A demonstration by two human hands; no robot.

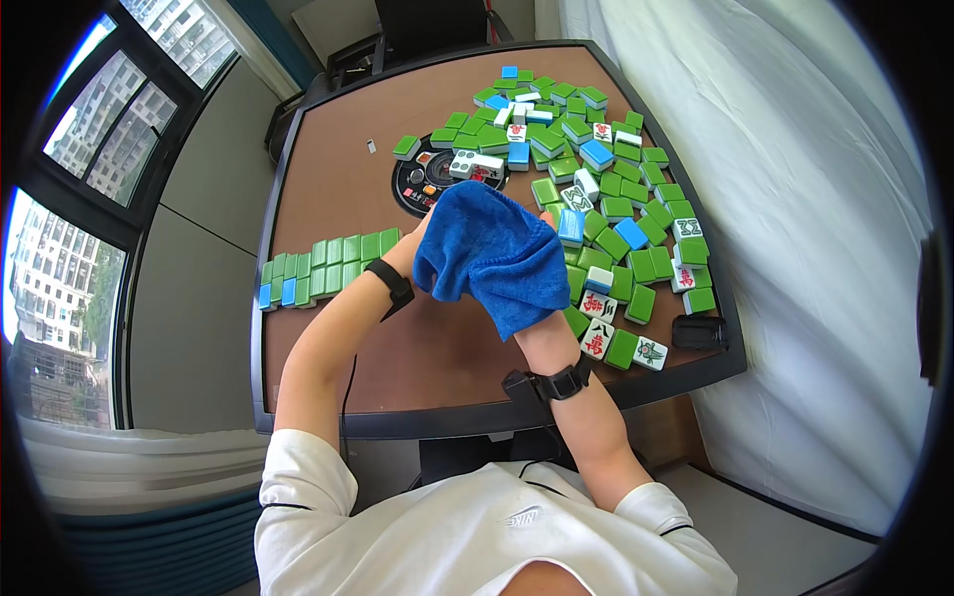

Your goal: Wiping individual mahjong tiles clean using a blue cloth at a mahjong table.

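Note:
A blue microfibre cloth hangs over both my hands above the middle of the table, hiding most of the fingers. My left hand reaches under the cloth's left side and holds it there. On the other side, my right hand grips the cloth too, with only a bit of finger showing at its edge. Whether anything is wrapped inside cannot be seen. Just beyond the cloth, white mahjong tiles rest on the round black centre panel. Beside my left wrist stand neat rows of green-backed tiles.
Loose mahjong tiles, some face up, spread over the right and far parts of the brown table. A small black tray sits at the right edge. A tiny white piece lies far left. A black chair stands behind.

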